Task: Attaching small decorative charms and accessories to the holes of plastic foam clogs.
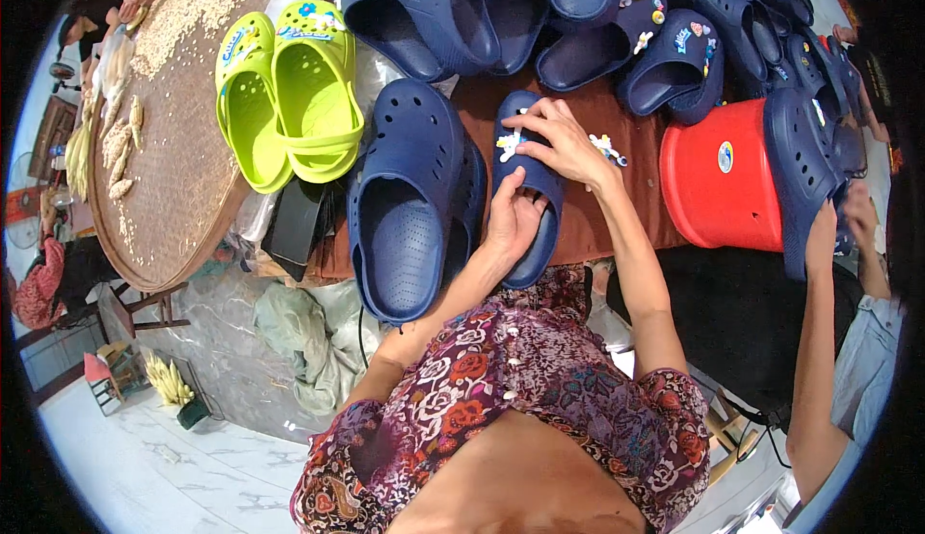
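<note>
A navy clog (pixel 540 262) stands toe-away in front of me on a brown cloth. My left hand (pixel 514 221) grips it at the foot opening, fingers inside and thumb on the upper. My right hand (pixel 568 144) is bent over the toe, thumb and fingers closed around a white shoe charm (pixel 507 145) there. Part of the charm is hidden by the fingers. Another white charm piece (pixel 607 149) lies just right of that wrist. Beside my left forearm sits a larger navy clog (pixel 405 235), its mate mostly behind it. A lime green pair of clogs (pixel 321 91) with charms rests further left.
More navy clogs (pixel 424 13) are piled along the far side. A red bucket (pixel 718 182) stands at right, beside a navy clog (pixel 805 177) held by another person's hand (pixel 821 230). At left is a round woven tray (pixel 173 148) with pale kernels.
</note>
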### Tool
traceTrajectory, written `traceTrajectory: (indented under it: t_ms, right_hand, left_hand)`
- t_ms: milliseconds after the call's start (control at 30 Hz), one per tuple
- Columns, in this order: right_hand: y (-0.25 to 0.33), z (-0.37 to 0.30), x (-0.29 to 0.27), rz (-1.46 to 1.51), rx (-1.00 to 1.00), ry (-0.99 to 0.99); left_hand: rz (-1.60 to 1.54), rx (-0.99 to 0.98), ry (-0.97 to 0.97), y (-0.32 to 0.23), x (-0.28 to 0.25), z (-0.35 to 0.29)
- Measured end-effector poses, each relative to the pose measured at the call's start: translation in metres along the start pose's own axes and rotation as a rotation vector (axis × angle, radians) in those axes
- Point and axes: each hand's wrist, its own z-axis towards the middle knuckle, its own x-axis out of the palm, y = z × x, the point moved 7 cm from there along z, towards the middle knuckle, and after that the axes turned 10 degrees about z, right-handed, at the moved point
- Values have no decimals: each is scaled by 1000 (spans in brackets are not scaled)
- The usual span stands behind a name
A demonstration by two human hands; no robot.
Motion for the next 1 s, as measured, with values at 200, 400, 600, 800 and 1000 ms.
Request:
traceTrajectory:
  t_ms: [200, 400, 600, 800, 1000]
  right_hand:
    - [-8, 4, 7, 15, -29, 76]
    - [-8, 6, 7, -65, -21, 56]
    - [-1, 9, 11, -98, -74, -61]
    - [0, 10, 2, -109, -101, -289]
    - [-41, -46, -38, -27, 114, -612]
  left_hand:
    - [-29, 18, -24, -1, -5, 1]
    - [-82, 5, -74, 0, -3, 1]
    - [-78, 13, -52, -3, -6, 2]
    - [34, 43, -27, 3, -2, 3]
    - [216, 58, -70, 2, -2, -7]
